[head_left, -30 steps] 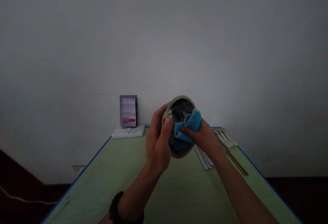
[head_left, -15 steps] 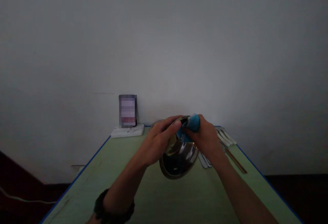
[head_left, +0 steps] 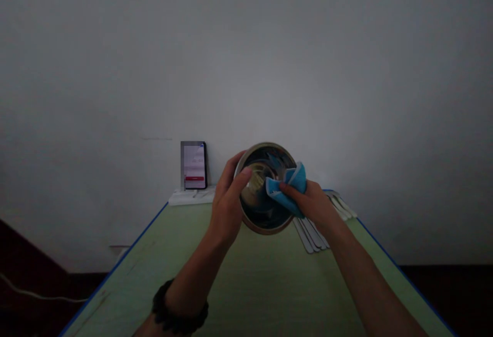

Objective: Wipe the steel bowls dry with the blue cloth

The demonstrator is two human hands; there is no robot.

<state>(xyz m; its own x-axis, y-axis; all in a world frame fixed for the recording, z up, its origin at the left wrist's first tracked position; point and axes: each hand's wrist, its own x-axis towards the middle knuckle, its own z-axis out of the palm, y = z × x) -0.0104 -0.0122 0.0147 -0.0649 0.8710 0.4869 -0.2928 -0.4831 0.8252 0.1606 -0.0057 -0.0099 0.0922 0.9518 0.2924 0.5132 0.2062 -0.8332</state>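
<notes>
A shiny metal bowl (head_left: 256, 208) is tipped so that its inside faces me, above the far part of the table. My left hand (head_left: 228, 201) grips its left side, thumb over the rim and fingers behind. My right hand (head_left: 314, 201) is closed on a folded blue cloth (head_left: 287, 201), with the thumb on top. The cloth reaches over the bowl's right rim into its inside. Whether it presses on the metal there, I cannot tell. Below the bowl and right hand lie several flat silvery utensil handles (head_left: 311, 239).
The pale green table (head_left: 269, 285) has a blue edge and meets a grey wall. A phone (head_left: 195, 166) leans upright on a white block (head_left: 190, 197) at the back left. Several spoons with pale handles (head_left: 341, 206) lie at the back right.
The bowl has been raised and turned so its inside faces me. My left hand has shifted to its left rim. The right hand has moved slightly right and down, still holding the cloth.
</notes>
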